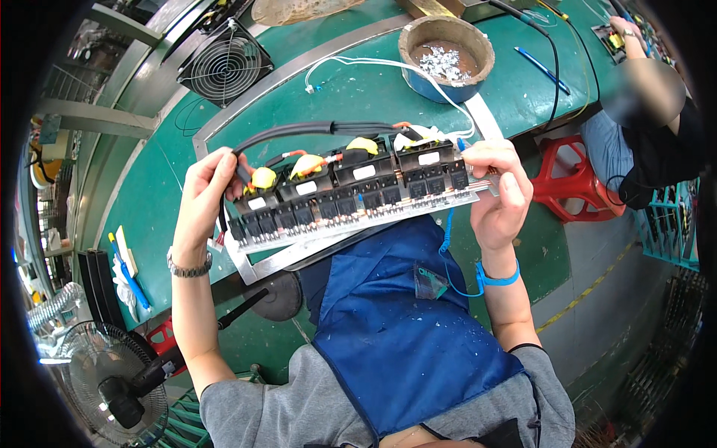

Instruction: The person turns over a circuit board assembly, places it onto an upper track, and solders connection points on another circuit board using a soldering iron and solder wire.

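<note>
You have two hands (pixel 508 201), one watch (pixel 190 266), one wristband (pixel 499 278), one circuit board (pixel 347 203), four white labels (pixel 364 172) and, toward the far edge of your bench (pixel 284 101), one square fan (pixel 225 67), one bowl (pixel 439 90)

Left hand (pixel 203 193) and right hand (pixel 502 193) grip opposite ends of a long circuit board (pixel 360 196) lined with black components (pixel 343 203) and yellow-wrapped parts (pixel 306 166). Thick black cable (pixel 332 127) arches along its far side. Beyond, on green tabletop (pixel 351 101): round brown-rimmed bowl (pixel 429 84) of silvery scraps (pixel 442 61). Square black wire-grilled fan (pixel 226 67) farther left.

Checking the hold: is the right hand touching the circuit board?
Touching. The head view shows the right hand gripping the right end of the circuit board.
</note>
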Tool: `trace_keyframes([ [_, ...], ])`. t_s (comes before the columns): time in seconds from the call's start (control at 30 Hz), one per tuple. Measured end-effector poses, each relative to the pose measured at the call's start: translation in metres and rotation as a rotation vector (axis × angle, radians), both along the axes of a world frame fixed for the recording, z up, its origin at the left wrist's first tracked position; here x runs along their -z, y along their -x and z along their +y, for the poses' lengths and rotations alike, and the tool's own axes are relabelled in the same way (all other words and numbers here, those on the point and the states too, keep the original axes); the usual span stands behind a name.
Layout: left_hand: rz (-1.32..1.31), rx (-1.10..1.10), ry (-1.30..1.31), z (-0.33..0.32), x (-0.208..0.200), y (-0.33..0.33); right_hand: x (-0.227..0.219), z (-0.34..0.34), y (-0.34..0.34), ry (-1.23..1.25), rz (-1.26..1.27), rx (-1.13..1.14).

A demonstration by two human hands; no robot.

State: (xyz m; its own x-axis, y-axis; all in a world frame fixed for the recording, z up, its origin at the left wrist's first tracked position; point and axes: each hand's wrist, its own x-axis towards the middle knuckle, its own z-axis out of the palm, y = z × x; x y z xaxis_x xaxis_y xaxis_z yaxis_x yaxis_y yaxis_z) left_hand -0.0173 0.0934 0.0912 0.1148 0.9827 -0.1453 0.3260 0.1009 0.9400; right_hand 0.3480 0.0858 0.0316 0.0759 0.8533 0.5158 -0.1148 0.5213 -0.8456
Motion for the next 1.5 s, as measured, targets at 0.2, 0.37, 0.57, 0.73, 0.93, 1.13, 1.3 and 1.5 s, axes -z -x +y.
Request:
trace_keyframes([
  [0.2,0.075,-0.064,0.029,-0.022,-0.006,0.01,0.003,0.008,0.021,0.069,0.103,-0.002],
  [0.37,0.079,-0.048,0.077,-0.003,-0.006,0.014,-0.003,0.019,0.029,0.132,0.099,0.078],
  [0.57,0.112,0.016,0.037,0.003,-0.017,0.024,-0.023,0.028,0.039,0.157,0.016,0.104],
  [0.73,0.273,-0.088,-0.139,0.017,-0.056,0.062,-0.017,0.024,0.037,0.164,-0.037,0.182],
  [0.93,0.393,-0.277,-0.263,0.097,-0.1,0.137,-0.026,0.016,0.037,0.25,0.017,0.12],
  [1.13,0.907,0.057,-0.446,0.273,-0.037,0.189,-0.022,0.027,0.039,0.184,0.027,0.163],
  [1.3,1.109,0.062,-0.292,0.379,0.016,0.221,-0.028,0.033,0.036,0.259,0.05,0.073],
  [1.5,0.717,-0.138,-0.117,0.402,-0.006,0.225,-0.029,0.03,0.036,0.276,0.047,0.117],
])
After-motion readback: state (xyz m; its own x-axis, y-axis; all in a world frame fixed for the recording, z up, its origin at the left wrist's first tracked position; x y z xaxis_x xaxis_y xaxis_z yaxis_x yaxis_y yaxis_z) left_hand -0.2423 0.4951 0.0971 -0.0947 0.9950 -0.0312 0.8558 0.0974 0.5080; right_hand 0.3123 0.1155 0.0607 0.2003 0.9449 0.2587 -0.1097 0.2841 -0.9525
